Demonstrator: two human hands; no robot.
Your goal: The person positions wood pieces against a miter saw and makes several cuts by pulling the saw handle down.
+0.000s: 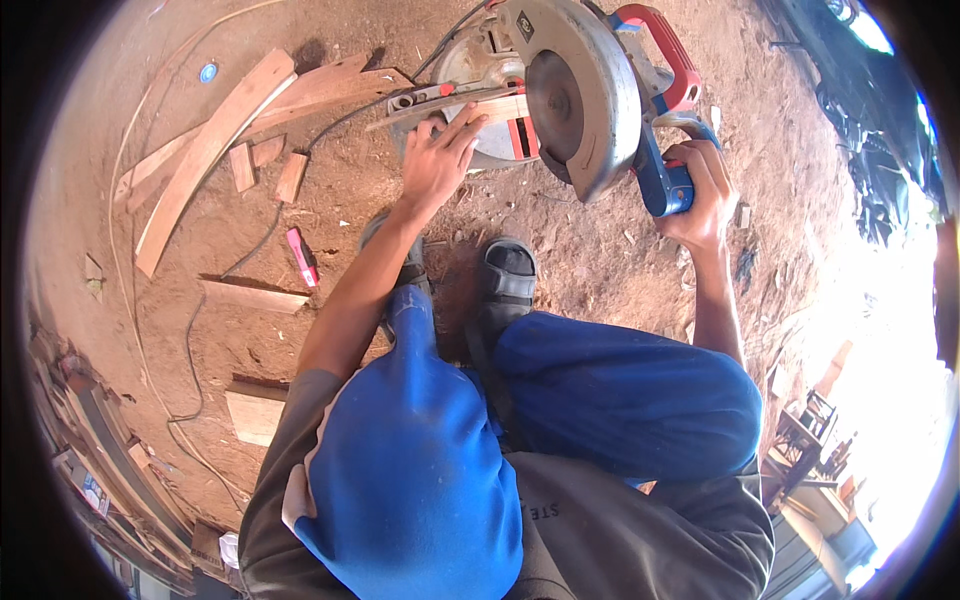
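A miter saw [608, 95] stands on the ground ahead of me, its round grey blade guard tipped over the saw base [487, 62]. My right hand [703, 190] is closed around the blue handle [662, 188] of the saw, to the right of the guard. On the saw base, my left hand [440, 160] holds a short piece of light wood [507, 107] down with its fingers, left of the blade [556, 92]. The wood lies along the fence; part of it is hidden by the fingers and the guard.
Long wooden boards [215, 150] and small offcuts [290, 178] lie on the dirt floor to the left. A pink marker-like item [301, 256] lies nearer. A dark cable [262, 240] winds across the ground. My sandalled feet [508, 272] are just behind the saw.
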